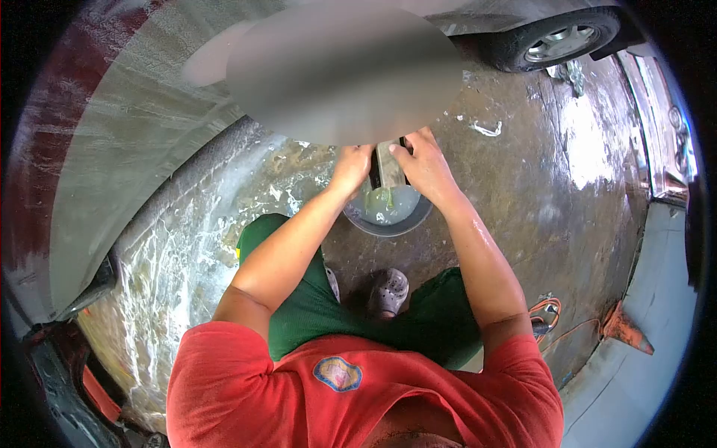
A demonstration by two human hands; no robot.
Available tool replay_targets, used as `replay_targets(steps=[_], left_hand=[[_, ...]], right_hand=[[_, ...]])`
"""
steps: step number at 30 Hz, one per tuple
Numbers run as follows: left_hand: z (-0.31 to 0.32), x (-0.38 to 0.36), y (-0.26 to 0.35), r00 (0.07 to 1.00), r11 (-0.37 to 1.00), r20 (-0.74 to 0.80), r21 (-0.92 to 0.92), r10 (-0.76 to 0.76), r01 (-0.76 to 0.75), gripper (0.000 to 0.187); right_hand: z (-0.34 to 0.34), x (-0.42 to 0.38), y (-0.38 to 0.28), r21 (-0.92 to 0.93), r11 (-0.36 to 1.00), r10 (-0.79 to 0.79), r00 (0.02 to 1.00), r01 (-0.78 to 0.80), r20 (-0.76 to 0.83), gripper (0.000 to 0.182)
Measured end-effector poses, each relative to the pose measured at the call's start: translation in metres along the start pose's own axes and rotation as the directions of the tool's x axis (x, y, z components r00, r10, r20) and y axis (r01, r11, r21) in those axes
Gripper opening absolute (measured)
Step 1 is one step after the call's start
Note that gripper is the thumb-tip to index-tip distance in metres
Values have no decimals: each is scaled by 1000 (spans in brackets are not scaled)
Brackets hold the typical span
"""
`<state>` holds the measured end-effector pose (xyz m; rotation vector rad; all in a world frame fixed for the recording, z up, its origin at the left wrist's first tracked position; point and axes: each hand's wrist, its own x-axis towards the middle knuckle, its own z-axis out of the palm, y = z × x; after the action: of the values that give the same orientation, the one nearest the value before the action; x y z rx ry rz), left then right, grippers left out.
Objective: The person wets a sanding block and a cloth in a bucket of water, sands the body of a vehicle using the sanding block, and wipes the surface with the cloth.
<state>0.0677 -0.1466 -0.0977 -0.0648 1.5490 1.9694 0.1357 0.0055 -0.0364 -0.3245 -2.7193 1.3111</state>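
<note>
Block (390, 168), greyish-brown, rectangular, dark-edged, lying between both hands, over a round grey bucket (388, 230) holding cloudy liquid. Right hand (426, 162) gripping it, thumb pressing its face. Left hand (353, 168) curling beside its opposite edge, grip partly blurred, unclear.

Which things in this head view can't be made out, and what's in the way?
All in the head view:
- Far end of the block: hidden by the grey blur.
- Left hand: fingertips not clear, so its grip is uncertain.
- Far side of the basin: behind the block, hands and blur.
- Badge on the shirt: lettering too small to read.
- Wheel: its car is cut off by the top edge.
</note>
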Motion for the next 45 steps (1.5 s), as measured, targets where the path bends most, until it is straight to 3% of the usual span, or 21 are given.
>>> replay_targets(steps=[2, 4, 5, 7, 12, 15, 18, 27, 31, 40, 43, 45], left_hand=[[1, -4, 8, 997, 989, -10, -129, -71, 69, 31], [0, -9, 19, 993, 990, 43, -82, -110, 113, 30], [0, -11, 21, 989, 989, 69, -59, -129, 134, 30], [-3, -7, 14, 985, 973, 142, -194, -98, 125, 29], [-5, -10, 30, 962, 930, 270, -347, -26, 123, 35], [-14, 1, 25, 944, 901, 324, -387, -68, 197, 37], [-7, -4, 29, 950, 903, 303, -381, -81, 199, 39], [1, -6, 25, 957, 955, 284, -265, -53, 132, 35], [2, -4, 22, 957, 948, 289, -296, -24, 114, 34], [-4, -3, 20, 962, 993, 266, -91, -54, 81, 35], [-2, 2, 9, 966, 974, 255, -209, -32, 87, 35], [3, -5, 14, 976, 997, 219, -74, -3, 20, 34]], right_hand=[[4, -3, 0, -198, 980, -44, 996, 28, -77, 48], [7, -4, 0, -419, 907, -93, 987, 29, -134, 54], [6, -3, -1, -337, 941, -26, 994, -10, -102, 53], [0, 3, -8, -169, 981, 97, 995, -100, -23, 53], [-8, 15, 13, 237, 968, 76, 997, -78, 17, 53], [-16, 14, 10, 181, 978, 101, 994, -107, 42, 56], [-13, 11, 4, 66, 986, 160, 984, -155, -83, 60], [-3, 4, -12, -149, 987, -81, 983, 57, -166, 62], [-4, 4, -20, -153, 988, -26, 991, 6, -132, 61], [-3, 3, -15, -141, 990, -15, 992, -3, -127, 62], [0, 3, -13, -152, 988, -6, 993, -13, -119, 63], [2, 3, -13, -170, 985, 11, 993, -31, -115, 62]])
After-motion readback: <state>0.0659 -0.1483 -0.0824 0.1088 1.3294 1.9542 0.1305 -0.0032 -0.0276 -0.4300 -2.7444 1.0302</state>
